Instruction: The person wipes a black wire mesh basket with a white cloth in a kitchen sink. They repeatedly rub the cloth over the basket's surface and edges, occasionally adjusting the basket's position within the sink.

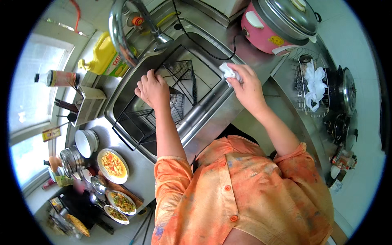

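My left hand is over the stainless steel sink, its fingers curled on a black wire rack. The rack has mesh panels and thin rods, and it lies tilted in the basin. One of its lower-left corners sticks out over the sink's rim. The grip itself is partly hidden under the back of the hand. In my right hand is a crumpled white cloth or wipe, pinched between thumb and fingers above the sink's near right rim.
A chrome faucet arches over the basin. Behind stands a pink rice cooker, its black cord crossing the sink's corner. A yellow jug is at left, plated food lower left, a wire basket at right.
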Demonstrator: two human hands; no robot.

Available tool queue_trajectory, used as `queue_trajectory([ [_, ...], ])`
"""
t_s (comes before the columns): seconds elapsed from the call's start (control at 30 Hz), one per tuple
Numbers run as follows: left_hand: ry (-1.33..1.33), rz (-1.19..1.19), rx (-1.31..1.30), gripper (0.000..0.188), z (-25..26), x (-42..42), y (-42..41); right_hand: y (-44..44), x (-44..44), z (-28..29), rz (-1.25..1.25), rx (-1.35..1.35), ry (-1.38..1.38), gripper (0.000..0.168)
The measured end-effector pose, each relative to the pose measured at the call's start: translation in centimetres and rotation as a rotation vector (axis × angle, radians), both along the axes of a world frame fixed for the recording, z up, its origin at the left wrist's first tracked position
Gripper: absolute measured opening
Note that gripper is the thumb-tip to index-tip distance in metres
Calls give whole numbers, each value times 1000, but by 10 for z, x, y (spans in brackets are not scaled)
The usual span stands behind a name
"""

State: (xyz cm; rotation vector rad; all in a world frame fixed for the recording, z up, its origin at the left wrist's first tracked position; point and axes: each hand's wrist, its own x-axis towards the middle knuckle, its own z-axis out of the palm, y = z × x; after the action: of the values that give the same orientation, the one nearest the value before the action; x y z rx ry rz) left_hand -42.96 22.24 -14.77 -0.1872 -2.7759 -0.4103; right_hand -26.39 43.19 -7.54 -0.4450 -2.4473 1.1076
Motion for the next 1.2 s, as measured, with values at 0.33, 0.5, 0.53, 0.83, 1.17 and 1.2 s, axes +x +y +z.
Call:
queue_trajectory([
  [0.33, 66, -50, -77, 25, -6, -5, -1, 7, -135, -66, 216, -33, 114, 25],
  [0.5, 41, -44, -91, 26, -6, -5, 0, 17, -127, -62, 202, -265, -17, 32],
  [0.53, 30, -35, -94, 26, -6, -4, -1, 18, -107, -66, 186, -259, -15, 32],
  [0.83, -22, -20, -117, 32, -5, -4, 0, -15, 11, -65, -36, -547, 69, 25],
  [1.17, -364, -299, 636, 65, 42, -11, -76, -22, -9, -41, 180, 172, 147, 28],
  [1.2, -353, -288, 609, 65, 64, 4, -83, -20, -9, -43, 183, 201, 147, 26],
])
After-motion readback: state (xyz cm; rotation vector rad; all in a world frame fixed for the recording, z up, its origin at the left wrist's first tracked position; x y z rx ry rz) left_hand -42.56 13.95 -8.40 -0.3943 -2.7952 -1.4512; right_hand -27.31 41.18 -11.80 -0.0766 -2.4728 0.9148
